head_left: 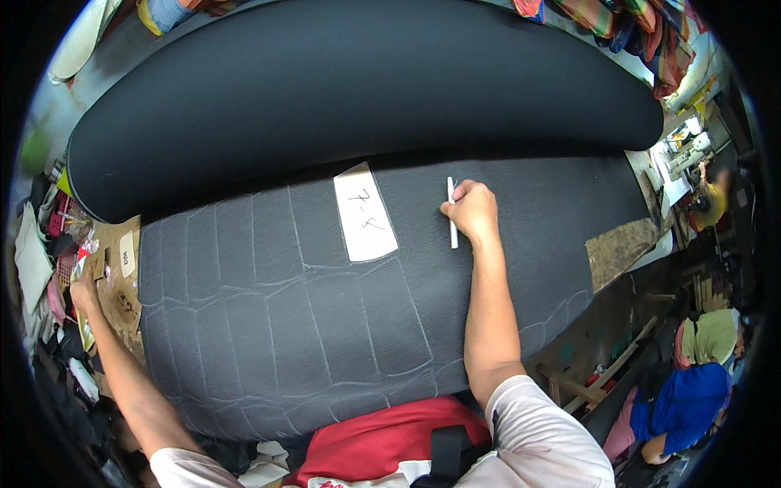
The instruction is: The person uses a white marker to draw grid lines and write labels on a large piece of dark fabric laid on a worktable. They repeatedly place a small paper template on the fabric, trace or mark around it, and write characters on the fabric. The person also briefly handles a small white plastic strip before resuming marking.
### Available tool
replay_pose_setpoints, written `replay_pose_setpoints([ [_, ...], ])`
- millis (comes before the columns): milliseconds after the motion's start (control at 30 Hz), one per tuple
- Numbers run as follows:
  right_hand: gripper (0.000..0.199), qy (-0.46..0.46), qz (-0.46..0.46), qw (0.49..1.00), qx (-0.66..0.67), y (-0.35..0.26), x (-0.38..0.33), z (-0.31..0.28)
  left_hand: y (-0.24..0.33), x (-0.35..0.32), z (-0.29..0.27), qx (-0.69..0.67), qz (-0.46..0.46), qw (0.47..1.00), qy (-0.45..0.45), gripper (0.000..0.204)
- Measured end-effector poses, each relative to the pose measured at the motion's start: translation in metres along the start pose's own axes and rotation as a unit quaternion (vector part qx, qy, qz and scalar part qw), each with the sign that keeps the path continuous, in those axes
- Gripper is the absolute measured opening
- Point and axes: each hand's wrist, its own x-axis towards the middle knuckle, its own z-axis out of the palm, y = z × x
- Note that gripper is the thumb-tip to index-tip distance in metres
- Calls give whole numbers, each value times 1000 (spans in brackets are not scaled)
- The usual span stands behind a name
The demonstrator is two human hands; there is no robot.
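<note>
A wide sheet of dark grey fabric lies across the table, marked with chalk outlines of several panel shapes. A white paper pattern piece rests on it near the far middle. My right hand is shut on a white chalk stick, held upright against the fabric just right of the pattern. My left hand reaches out to the table's left edge among cardboard pieces; what it holds is unclear.
A thick black fabric roll lies across the far side. Cardboard templates and clutter crowd the left edge. A bare wooden table corner shows at right. A person in blue sits lower right; another works at a far-right bench.
</note>
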Motion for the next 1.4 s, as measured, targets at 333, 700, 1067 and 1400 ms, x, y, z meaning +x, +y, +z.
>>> replay_pose_setpoints([
  [333, 28, -266, -236, 757, 548, -84, -78, -23, 228, -303, -202, -668, 295, 557, -396, 27],
  [700, 19, -362, -264, 762, 467, -135, -90, -38, 254, -374, -254, -810, 189, 345, -435, 19],
  [1067, 18, -129, -271, 855, 423, -132, -119, -22, 255, -380, -251, -812, 181, 365, -417, 19],
  [1400, 12, -89, -320, 828, 452, -135, -118, -12, 258, -379, -246, -821, 186, 356, -405, 24],
])
